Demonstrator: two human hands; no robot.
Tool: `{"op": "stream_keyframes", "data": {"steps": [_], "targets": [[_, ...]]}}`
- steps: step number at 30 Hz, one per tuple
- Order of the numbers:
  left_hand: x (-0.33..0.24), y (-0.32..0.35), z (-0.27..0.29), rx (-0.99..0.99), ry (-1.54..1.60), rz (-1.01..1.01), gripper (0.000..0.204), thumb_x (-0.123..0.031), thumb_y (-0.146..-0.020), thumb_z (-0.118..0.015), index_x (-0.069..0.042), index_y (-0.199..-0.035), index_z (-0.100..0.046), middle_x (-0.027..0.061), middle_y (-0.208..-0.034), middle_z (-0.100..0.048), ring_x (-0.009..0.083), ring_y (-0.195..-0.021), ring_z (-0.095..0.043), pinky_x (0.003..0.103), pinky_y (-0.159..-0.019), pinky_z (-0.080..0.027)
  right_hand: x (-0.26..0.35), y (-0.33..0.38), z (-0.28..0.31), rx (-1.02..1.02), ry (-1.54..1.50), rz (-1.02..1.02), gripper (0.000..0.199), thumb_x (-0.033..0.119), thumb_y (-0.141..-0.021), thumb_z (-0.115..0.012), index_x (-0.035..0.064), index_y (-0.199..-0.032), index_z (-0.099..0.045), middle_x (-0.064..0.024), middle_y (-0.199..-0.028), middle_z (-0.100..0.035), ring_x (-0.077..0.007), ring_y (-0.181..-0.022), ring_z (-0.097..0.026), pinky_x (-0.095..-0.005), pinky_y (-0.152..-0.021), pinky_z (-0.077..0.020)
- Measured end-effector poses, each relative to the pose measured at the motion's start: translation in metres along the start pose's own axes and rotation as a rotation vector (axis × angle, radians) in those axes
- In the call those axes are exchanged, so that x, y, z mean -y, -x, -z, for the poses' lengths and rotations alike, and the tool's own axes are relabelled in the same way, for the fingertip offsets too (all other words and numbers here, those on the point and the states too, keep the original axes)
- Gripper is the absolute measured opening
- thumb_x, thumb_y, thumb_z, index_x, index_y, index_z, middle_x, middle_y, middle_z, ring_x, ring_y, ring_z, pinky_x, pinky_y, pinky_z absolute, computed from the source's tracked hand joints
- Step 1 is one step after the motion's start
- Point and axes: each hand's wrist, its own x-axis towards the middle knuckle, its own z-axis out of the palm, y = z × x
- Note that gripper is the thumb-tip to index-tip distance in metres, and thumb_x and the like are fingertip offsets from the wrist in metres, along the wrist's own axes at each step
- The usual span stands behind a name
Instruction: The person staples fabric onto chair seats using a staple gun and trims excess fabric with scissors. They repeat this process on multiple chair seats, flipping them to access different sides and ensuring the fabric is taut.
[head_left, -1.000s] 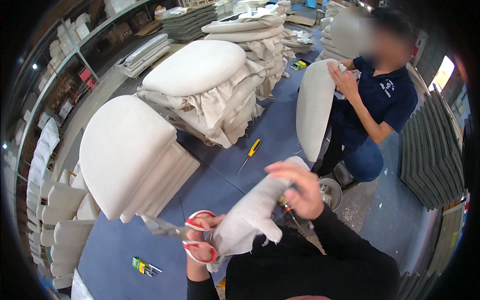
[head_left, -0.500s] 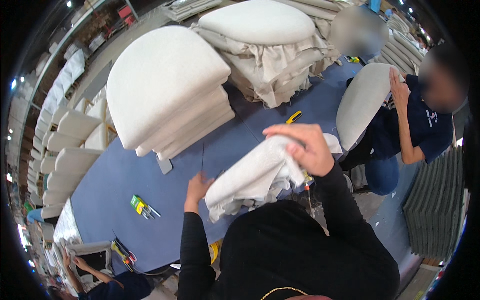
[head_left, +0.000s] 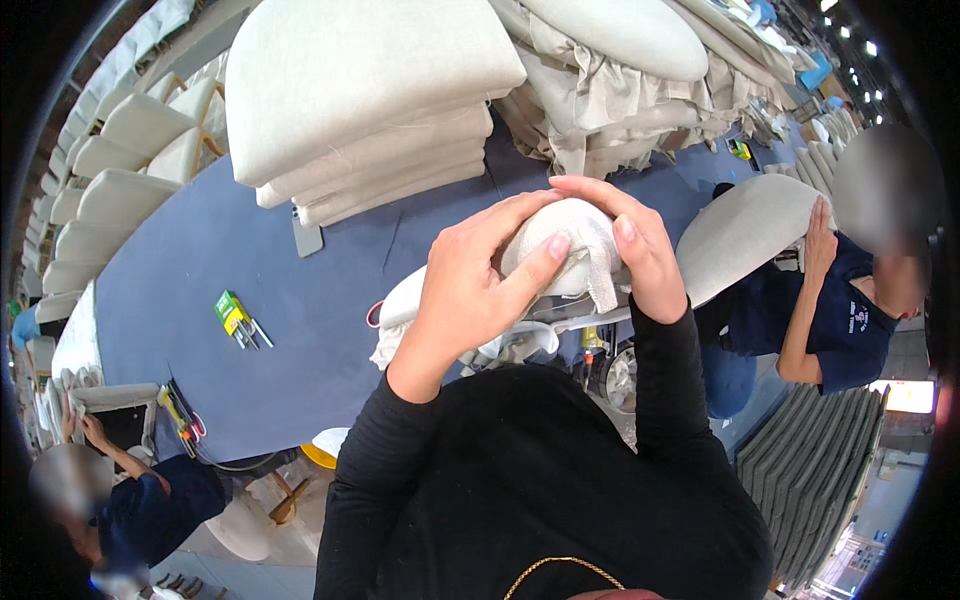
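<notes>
A cream fabric-covered seat cushion stands on edge in front of my chest, its rounded corner pointing up. My left hand wraps around the near left of that corner, thumb pressed on the fabric fold. From the other side my right hand cups it, thumb on top and fingers over the far face. The fingertips of both hands almost meet at the far side. A loose flap of cloth hangs between the thumbs, and gathered fabric shows below. My palms hide part of the cushion.
Stacked cream cushions stand at the far side of the blue table, with draped ones to their right. A green-yellow box lies left. At right, a co-worker holds a cushion; another works at lower left.
My left hand has moved up and right from the cushion's lower end to its upper corner, beside my right hand. The cushion now points more toward me, and the view has shifted.
</notes>
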Motion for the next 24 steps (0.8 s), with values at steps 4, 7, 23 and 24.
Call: {"op": "stream_keyframes", "data": {"steps": [4, 7, 23, 24], "targets": [[0.003, 0.002, 0.004, -0.025, -0.079, -0.075, 0.044, -0.030, -0.089, -0.085, -0.002, -0.122, -0.077, 0.0181, -0.111, -0.079, 0.0337, -0.100, -0.077, 0.038, -0.089, -0.059, 0.002, 0.002, 0.000, 0.066, 0.130, 0.059, 0.055, 0.038, -0.102, -0.068, -0.0040, -0.138, -0.068, -0.0202, -0.131, -0.075, -0.0280, -0.121, -0.072, -0.0383, -0.106, -0.0527], [-0.002, 0.005, 0.004, -0.008, -0.115, -0.068, 0.048, -0.032, -0.088, -0.083, 0.000, -0.123, -0.076, 0.0173, -0.113, -0.078, 0.0306, -0.103, -0.076, 0.037, -0.092, -0.057, 0.009, 0.005, 0.002, 0.085, 0.125, 0.073, 0.053, 0.029, -0.098, -0.075, -0.0043, -0.138, -0.068, -0.0201, -0.131, -0.075, -0.0284, -0.120, -0.073, -0.0383, -0.106, -0.0531], [-0.013, 0.040, -0.011, -0.308, -0.438, -0.397, 0.037, -0.026, -0.071, -0.097, -0.008, -0.092, -0.071, 0.0144, -0.118, -0.067, 0.0358, -0.107, -0.064, 0.044, -0.094, -0.052, 0.000, 0.015, 0.005, 0.068, -0.095, 0.115, 0.054, 0.032, -0.100, -0.074, -0.0070, -0.137, -0.069, -0.0221, -0.131, -0.075, -0.0304, -0.123, -0.072, -0.0395, -0.106, -0.0534], [-0.016, 0.044, -0.012, -0.301, -0.550, -0.449, 0.037, -0.028, -0.071, -0.097, -0.008, -0.089, -0.071, 0.0138, -0.118, -0.067, 0.0347, -0.109, -0.064, 0.044, -0.095, -0.051, -0.001, 0.015, 0.005, 0.065, -0.086, 0.131, 0.053, 0.032, -0.102, -0.073, -0.0072, -0.137, -0.069, -0.0224, -0.132, -0.075, -0.0312, -0.124, -0.072, -0.0399, -0.107, -0.0533]]}}
